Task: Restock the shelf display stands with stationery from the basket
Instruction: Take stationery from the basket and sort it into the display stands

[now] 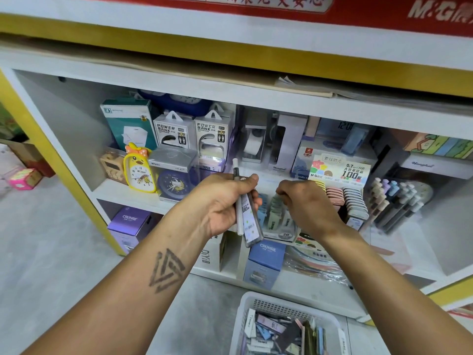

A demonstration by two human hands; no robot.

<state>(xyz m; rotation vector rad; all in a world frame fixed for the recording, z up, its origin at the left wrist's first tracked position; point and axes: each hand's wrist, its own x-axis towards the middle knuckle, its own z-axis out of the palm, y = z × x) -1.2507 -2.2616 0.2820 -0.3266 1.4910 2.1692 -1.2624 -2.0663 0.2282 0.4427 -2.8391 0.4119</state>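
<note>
The left hand [225, 201] grips a small bundle of stationery: a clear pencil-lead case [252, 221] with a printed label and, beside it, a slim white pen [237, 198] whose tip sticks up above the thumb. Just to the right of that grip, the right hand [304, 201] reaches into the lead display stand [340, 175] on the middle shelf [122, 193], its fingers curled down among the green packets [277, 211] in the front rows (whether they pinch one is hidden behind the knuckles). Pink and grey packets [354, 201] fill the rows further right of that hand, and beyond them stands a rack of pastel pens [394, 201]. Left of the gripped bundle sit a yellow duck clock [139, 170] and a blue round clock [172, 184]. Below both hands, on the floor, the white basket [245, 311] holds mixed packets and cases.
</note>
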